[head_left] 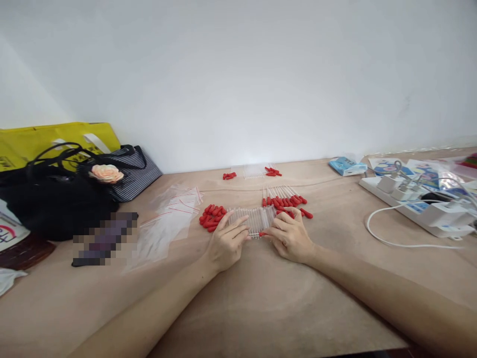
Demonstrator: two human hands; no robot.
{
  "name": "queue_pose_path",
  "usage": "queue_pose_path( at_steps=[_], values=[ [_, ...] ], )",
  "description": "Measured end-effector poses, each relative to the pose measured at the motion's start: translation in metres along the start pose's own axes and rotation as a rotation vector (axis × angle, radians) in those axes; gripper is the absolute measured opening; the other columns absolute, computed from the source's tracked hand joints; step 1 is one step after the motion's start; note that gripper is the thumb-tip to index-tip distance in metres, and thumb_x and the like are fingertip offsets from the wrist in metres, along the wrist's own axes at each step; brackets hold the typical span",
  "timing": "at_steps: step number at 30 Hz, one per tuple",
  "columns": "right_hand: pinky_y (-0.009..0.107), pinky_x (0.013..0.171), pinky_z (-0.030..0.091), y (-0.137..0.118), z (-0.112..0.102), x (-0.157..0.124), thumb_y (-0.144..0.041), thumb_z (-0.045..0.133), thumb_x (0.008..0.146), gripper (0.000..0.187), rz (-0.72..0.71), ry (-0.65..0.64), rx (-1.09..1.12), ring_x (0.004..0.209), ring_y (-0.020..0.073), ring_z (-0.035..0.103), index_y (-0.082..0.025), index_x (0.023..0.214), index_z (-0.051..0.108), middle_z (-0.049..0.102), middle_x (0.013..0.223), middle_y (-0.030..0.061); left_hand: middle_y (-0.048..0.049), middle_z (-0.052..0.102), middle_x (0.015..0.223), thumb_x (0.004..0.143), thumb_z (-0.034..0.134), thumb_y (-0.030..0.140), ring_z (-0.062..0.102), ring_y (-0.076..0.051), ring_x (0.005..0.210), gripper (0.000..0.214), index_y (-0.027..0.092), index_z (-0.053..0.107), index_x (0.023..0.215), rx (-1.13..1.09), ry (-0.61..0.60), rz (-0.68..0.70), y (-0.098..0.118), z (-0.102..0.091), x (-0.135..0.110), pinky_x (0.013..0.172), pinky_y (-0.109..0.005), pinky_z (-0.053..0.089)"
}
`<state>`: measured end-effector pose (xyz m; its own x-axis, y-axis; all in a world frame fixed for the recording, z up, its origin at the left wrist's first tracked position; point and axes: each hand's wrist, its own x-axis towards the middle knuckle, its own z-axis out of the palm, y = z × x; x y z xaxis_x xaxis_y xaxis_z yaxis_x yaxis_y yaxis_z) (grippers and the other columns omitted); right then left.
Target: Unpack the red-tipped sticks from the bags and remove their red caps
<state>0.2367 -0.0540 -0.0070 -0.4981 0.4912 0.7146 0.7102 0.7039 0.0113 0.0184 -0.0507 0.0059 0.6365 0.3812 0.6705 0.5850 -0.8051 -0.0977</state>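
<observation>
A row of clear glass dropper tubes [257, 218] lies side by side on the table between my hands. My left hand [230, 239] is closed over the left part of the row, with its fingers across the tubes and its tips near their close ends. My right hand [289, 234] pinches a small red rubber bulb [262, 234] at the near ends of the tubes. A pile of loose red bulbs [212, 218] sits left of the row. Behind my right hand lie several droppers with red bulbs [288, 201] on their glass tubes.
Clear zip bags [167, 228] with red lines spread out at left. Farther back are more tubes [254, 171] and red bulbs [274, 172]. A white power strip [413, 206] with cables and a blue packet [347, 166] stand right; bags [137, 171] crowd the left.
</observation>
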Motion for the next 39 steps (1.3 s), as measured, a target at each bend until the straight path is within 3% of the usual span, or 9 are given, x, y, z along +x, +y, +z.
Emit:
queue_pose_path(
  at_steps=[3, 6, 9, 12, 17, 22, 29, 39],
  values=[
    [0.037, 0.086, 0.023, 0.010, -0.003, -0.004, -0.026, 0.046, 0.082, 0.020, 0.088, 0.053, 0.022, 0.072, 0.0137, 0.046, -0.024, 0.079, 0.065, 0.056, 0.067, 0.0000, -0.0029, 0.068, 0.087, 0.081, 0.044, 0.011, 0.056, -0.020, 0.101, 0.018, 0.018, 0.061, 0.082, 0.036, 0.025, -0.046, -0.007, -0.003, -0.006, 0.098, -0.046, 0.030],
    [0.035, 0.083, 0.025, 0.018, -0.006, -0.004, -0.029, 0.048, 0.082, 0.018, 0.172, 0.111, 0.033, 0.073, 0.0132, 0.048, -0.026, 0.085, 0.065, 0.058, 0.075, 0.0005, -0.0049, 0.064, 0.085, 0.082, 0.046, 0.018, 0.056, -0.020, 0.090, 0.015, 0.018, 0.060, 0.080, 0.038, 0.004, -0.126, -0.005, -0.002, -0.005, 0.084, -0.040, 0.040],
    [0.034, 0.078, 0.027, 0.028, -0.007, -0.001, -0.032, 0.049, 0.082, 0.019, 0.315, 0.129, -0.004, 0.076, 0.0146, 0.050, -0.027, 0.089, 0.065, 0.059, 0.078, 0.0017, -0.0063, 0.057, 0.079, 0.085, 0.040, 0.022, 0.052, -0.018, 0.077, 0.020, 0.017, 0.059, 0.081, -0.029, -0.042, -0.292, 0.003, 0.001, 0.001, 0.070, -0.033, 0.044],
    [0.034, 0.074, 0.028, 0.045, -0.009, -0.002, -0.034, 0.048, 0.081, 0.021, 0.511, 0.094, -0.035, 0.079, 0.0179, 0.052, -0.026, 0.089, 0.065, 0.061, 0.079, 0.0032, -0.0053, 0.054, 0.078, 0.085, 0.036, 0.020, 0.052, -0.017, 0.075, 0.022, 0.016, 0.057, 0.081, -0.151, -0.078, -0.496, 0.002, 0.005, 0.011, 0.070, -0.031, 0.045],
    [0.030, 0.065, 0.033, 0.073, -0.021, -0.005, -0.036, 0.049, 0.076, 0.022, 0.795, -0.058, 0.034, 0.070, 0.0175, 0.055, -0.022, 0.085, 0.064, 0.065, 0.074, 0.0026, -0.0027, 0.061, 0.075, 0.079, 0.043, 0.021, 0.056, -0.015, 0.065, 0.018, 0.017, 0.060, 0.084, -0.284, -0.362, -0.879, -0.016, 0.008, 0.037, 0.059, -0.026, 0.043],
    [0.028, 0.062, 0.033, 0.075, -0.027, -0.004, -0.041, 0.053, 0.071, 0.023, 0.935, -0.150, 0.062, 0.065, 0.0163, 0.057, -0.022, 0.078, 0.063, 0.065, 0.069, 0.0003, 0.0005, 0.059, 0.056, 0.073, 0.049, 0.023, 0.055, -0.013, 0.051, 0.016, 0.016, 0.062, 0.066, -0.292, -0.513, -0.923, -0.026, 0.022, 0.064, 0.049, -0.022, 0.038],
    [0.035, 0.072, 0.030, 0.068, -0.024, -0.002, -0.050, 0.052, 0.070, 0.028, 0.871, -0.243, -0.037, 0.073, 0.0202, 0.058, -0.024, 0.071, 0.062, 0.066, 0.070, -0.0001, -0.0026, 0.061, 0.056, 0.065, 0.057, 0.020, 0.057, -0.015, 0.053, 0.017, 0.014, 0.061, 0.080, -0.174, -0.610, -0.948, -0.016, 0.039, 0.082, 0.050, -0.022, 0.037],
    [0.033, 0.071, 0.031, 0.075, -0.025, -0.003, -0.041, 0.047, 0.076, 0.024, 0.940, -0.209, -0.107, 0.074, 0.0203, 0.058, -0.023, 0.073, 0.063, 0.066, 0.073, 0.0018, -0.0084, 0.065, 0.073, 0.067, 0.058, 0.026, 0.061, -0.022, 0.072, 0.027, 0.013, 0.060, 0.090, -0.119, -0.566, -0.892, -0.012, 0.041, 0.086, 0.059, -0.028, 0.042]
  ],
)
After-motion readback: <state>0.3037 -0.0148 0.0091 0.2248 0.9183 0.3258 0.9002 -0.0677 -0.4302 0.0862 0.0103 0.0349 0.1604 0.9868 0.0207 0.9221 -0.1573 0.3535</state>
